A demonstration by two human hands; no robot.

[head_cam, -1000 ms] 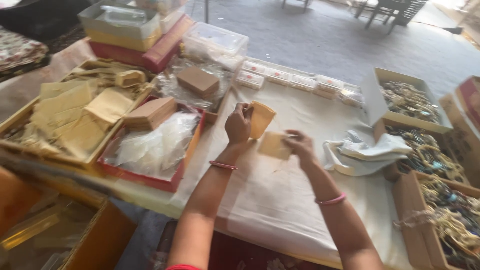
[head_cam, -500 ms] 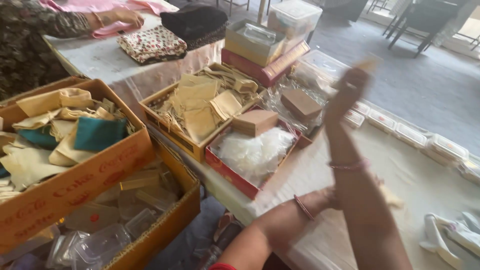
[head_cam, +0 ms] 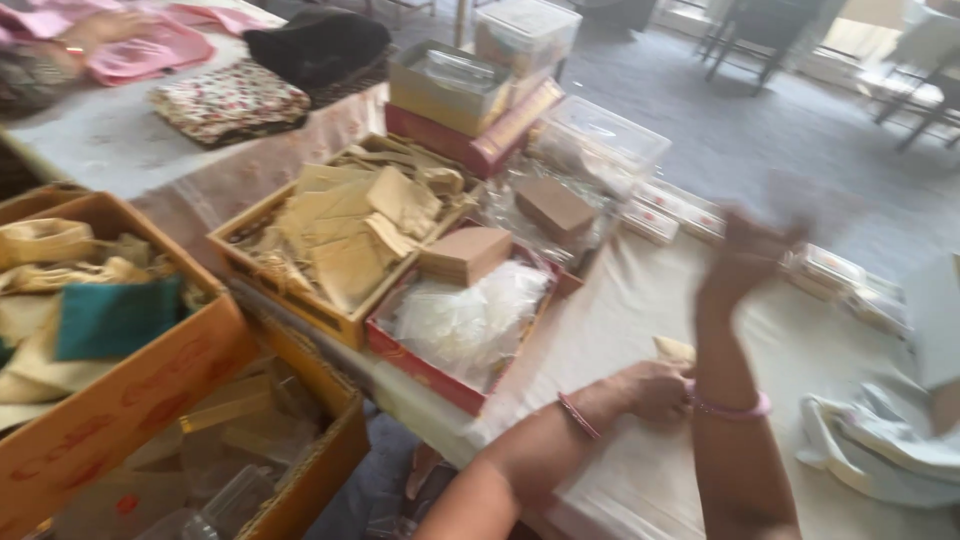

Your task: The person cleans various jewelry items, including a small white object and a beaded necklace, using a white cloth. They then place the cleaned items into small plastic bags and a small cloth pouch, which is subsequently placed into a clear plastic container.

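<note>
Two hands work: the left hand (head_cam: 655,388) pinches a tan pouch (head_cam: 676,350) on the desk (head_cam: 620,320); the raised right hand (head_cam: 745,255) is blurred, its grip unclear. The swinging arm may knock the pouch loose.

A small tan paper pouch (head_cam: 676,350) is held down on the pale tablecloth by the left hand (head_cam: 655,388), just right of centre in the view. Only one pale corner is seen, poking out at the hand's 1 o'clock; the rest is hidden under the fist. The right hand (head_cam: 748,255) is raised at the pouch's 1 o'clock, blurred, fingers spread.
</note>
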